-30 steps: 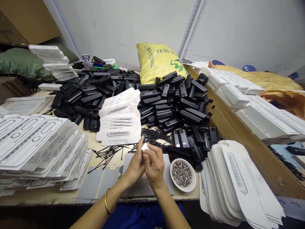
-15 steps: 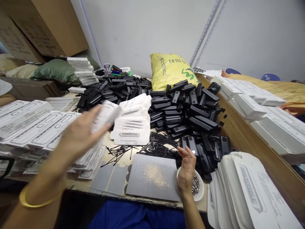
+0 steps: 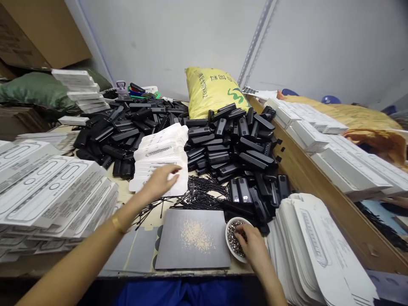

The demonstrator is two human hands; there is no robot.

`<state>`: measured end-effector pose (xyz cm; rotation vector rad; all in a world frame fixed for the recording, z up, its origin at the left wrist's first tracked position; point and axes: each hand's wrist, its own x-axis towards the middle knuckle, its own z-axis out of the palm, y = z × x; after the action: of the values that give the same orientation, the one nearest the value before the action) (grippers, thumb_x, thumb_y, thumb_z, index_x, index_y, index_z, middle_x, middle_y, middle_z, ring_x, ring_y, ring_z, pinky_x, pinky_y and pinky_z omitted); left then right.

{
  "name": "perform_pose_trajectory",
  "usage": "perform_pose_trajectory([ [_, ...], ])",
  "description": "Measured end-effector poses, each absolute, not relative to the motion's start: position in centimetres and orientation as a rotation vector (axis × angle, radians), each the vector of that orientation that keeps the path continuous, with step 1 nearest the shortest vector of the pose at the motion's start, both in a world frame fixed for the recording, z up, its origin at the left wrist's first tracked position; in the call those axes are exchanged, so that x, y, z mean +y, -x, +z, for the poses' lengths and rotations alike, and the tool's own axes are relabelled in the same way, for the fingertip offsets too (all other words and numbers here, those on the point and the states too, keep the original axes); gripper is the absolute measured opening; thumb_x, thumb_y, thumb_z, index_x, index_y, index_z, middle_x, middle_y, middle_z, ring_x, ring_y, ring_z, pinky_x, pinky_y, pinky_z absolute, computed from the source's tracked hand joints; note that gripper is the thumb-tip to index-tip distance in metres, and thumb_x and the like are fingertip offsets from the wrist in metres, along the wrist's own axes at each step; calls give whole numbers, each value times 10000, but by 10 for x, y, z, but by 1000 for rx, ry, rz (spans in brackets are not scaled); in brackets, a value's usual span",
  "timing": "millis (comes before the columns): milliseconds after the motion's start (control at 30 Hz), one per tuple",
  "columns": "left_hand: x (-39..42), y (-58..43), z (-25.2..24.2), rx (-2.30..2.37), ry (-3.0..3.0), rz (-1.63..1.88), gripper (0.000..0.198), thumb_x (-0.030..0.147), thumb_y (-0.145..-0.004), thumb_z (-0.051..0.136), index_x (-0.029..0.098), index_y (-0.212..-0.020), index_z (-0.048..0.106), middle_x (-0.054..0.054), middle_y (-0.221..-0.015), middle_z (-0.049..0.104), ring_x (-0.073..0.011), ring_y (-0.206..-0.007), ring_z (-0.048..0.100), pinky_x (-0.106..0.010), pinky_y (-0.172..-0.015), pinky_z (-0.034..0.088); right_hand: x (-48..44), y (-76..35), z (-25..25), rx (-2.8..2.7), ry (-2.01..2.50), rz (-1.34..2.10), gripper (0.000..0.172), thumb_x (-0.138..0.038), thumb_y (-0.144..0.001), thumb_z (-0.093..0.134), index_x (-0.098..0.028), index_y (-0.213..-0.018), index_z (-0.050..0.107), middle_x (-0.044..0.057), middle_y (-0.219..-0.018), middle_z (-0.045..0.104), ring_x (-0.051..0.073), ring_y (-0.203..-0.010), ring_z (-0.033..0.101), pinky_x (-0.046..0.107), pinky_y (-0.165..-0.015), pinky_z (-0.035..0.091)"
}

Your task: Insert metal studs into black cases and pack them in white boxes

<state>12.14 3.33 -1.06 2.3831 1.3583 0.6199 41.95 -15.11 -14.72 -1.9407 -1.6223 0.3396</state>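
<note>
My left hand (image 3: 161, 180) hovers at the lower right part of a fan of flat white cartons (image 3: 153, 151), thumb and fingers apart with nothing held between them. In a white bowl (image 3: 230, 250) of small shiny metal pieces (image 3: 234, 242) are the fingertips of my right hand (image 3: 253, 244); a gap shows between thumb and forefinger. Left of the bowl lies a grey board (image 3: 172, 255) with pale crumbs (image 3: 194, 236) scattered on it. Thin black sticks (image 3: 204, 193) lie in a loose heap behind the board.
Black plastic cases (image 3: 219, 144) are heaped across the back, before a yellow sack (image 3: 210, 91). White boxes (image 3: 51, 191) are stacked at left, and more white boxes (image 3: 344, 157) sit beyond the wooden rail (image 3: 306, 191). Folded white cartons (image 3: 325, 246) stand at front right.
The white box that my left hand held is out of that hand, which has moved right to the flat cartons. My right hand has lowered into the bowl. The view has shifted.
</note>
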Motion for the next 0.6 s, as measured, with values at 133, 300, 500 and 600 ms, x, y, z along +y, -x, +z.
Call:
perform_pose_trajectory([
  [133, 86, -210, -64, 1272, -2440, 537, 397, 201, -835, 520, 136, -1224, 567, -114, -1202, 617, -233, -1137, 560, -359, -996, 440, -153, -415, -165, -1720, 1940, 254, 149, -195, -819, 466, -215, -702, 556, 59, -755, 606, 230, -748, 586, 363, -715, 446],
  [300, 143, -287, -88, 1267, -2484, 518, 668, 309, -772, 663, 204, -1382, 410, -170, -1464, 336, -362, -1367, 246, -539, -1095, 247, -151, -411, -162, -1758, 1949, 272, 135, -154, -808, 471, -218, -694, 505, 43, -733, 585, 219, -740, 581, 346, -713, 437],
  [500, 181, -289, -93, 1243, -2450, 396, 646, 401, -653, 754, 283, -1249, 533, -100, -1496, 253, -416, -1313, 303, -531, -988, 384, -152, -412, -165, -1737, 1954, 250, 133, -145, -804, 475, -213, -696, 509, 42, -742, 591, 220, -745, 582, 342, -716, 430],
  [600, 181, -265, -98, 1214, -2412, 356, 584, 328, -709, 696, 256, -1261, 519, -125, -1422, 353, -328, -1121, 538, -460, -946, 435, -151, -412, -165, -1732, 1932, 258, 126, -151, -801, 485, -213, -696, 511, 38, -735, 593, 220, -748, 584, 336, -721, 430],
])
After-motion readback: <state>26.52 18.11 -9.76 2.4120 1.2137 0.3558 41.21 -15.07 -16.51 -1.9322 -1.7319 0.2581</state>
